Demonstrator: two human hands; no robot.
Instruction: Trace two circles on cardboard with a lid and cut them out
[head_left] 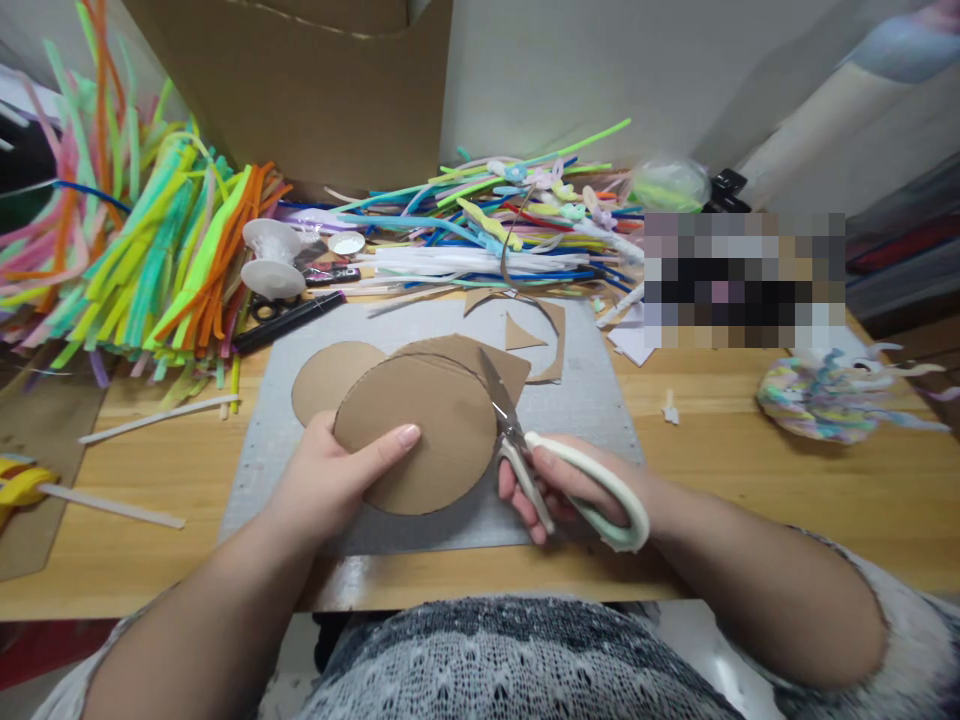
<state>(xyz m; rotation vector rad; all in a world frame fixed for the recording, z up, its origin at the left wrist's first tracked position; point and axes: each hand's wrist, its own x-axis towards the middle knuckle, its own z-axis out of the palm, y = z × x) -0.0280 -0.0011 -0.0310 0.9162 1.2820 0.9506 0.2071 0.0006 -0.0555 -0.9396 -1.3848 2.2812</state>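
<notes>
My left hand [337, 470] grips a round cardboard disc [427, 450], thumb on top and the other fingers hidden beneath. A strip of cardboard [502, 365] is still joined along the disc's far right side. In my right hand [562, 485] is a pair of scissors [510, 430] with white handles, fingers through the loops. Its blades lie at the disc's right edge, over the strip. A second cardboard disc [330, 375] rests on the grey cutting mat [262, 500], partly behind the held one. Cardboard offcuts [551, 325] lie at the mat's far side, one a small triangle [521, 332].
Bundles of coloured pipe cleaners [172, 240] fill the left, and more [480, 240] lie along the back. A clear spool [274, 258] and a black marker [289, 322] are behind the mat. A glue gun [22, 480] sits at left, a fuzzy pastel bundle [821, 395] at right.
</notes>
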